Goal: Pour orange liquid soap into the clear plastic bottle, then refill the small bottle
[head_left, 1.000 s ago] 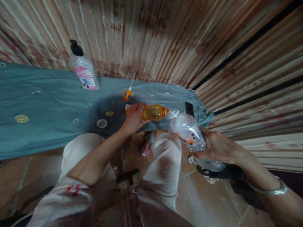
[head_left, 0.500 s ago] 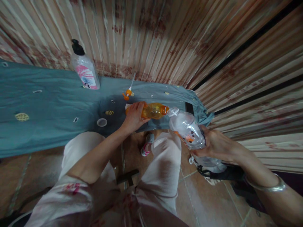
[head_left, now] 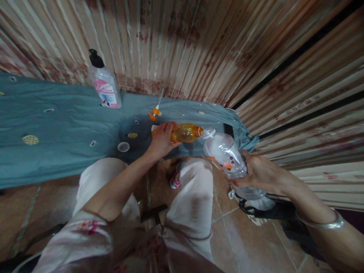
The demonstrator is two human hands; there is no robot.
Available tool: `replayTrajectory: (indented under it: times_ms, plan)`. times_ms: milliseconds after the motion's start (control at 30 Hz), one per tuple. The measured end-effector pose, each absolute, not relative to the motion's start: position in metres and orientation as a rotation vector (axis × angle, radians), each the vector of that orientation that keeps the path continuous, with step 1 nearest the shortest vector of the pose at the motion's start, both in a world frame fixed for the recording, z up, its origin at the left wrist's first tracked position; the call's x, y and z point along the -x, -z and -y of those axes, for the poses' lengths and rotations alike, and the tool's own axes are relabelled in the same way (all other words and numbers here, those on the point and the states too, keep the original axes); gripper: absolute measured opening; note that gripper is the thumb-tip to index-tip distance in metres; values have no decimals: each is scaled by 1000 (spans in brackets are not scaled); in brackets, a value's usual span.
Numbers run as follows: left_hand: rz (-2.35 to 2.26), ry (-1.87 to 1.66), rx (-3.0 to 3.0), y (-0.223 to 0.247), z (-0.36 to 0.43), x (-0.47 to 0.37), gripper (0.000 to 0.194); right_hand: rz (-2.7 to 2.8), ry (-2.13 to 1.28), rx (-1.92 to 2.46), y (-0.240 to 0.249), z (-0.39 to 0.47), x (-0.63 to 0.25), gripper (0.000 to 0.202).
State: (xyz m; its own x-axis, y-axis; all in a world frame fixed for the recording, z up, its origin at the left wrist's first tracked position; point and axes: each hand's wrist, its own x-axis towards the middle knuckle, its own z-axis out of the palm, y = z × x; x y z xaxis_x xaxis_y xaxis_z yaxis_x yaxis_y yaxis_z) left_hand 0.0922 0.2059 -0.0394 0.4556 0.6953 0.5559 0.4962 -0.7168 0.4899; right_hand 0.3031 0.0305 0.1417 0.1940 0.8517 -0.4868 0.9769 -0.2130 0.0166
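My left hand (head_left: 163,140) is wrapped round an orange-yellow bottle (head_left: 186,132) lying nearly sideways, its neck pointing right. My right hand (head_left: 256,170) grips a large clear plastic bottle (head_left: 226,153) with an orange print, tilted with its mouth up and left. The two bottle mouths meet, or nearly so, between my hands; the exact contact is too small to tell. An orange pump head (head_left: 154,113) with a clear tube lies on the teal cloth (head_left: 68,117) behind the orange bottle. A small white round cap (head_left: 123,146) lies left of my left hand.
A clear pump bottle (head_left: 106,89) with a black top and pink label stands at the back left. A dark flat object (head_left: 228,130) lies behind the clear bottle. Pleated curtains (head_left: 176,49) hang behind the cloth. A dark bag (head_left: 264,208) is below my right hand.
The view has shifted slightly. Both hands keep their bottles in nearly the same pose, mouth to mouth.
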Motion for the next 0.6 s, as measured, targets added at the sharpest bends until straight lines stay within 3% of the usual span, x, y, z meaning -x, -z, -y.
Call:
replayTrajectory:
  times_ms: [600]
  plan:
    - [-1016, -1105, -2477, 38, -205, -92, 67, -1732, 551, -2142, -145, -28, -301, 48]
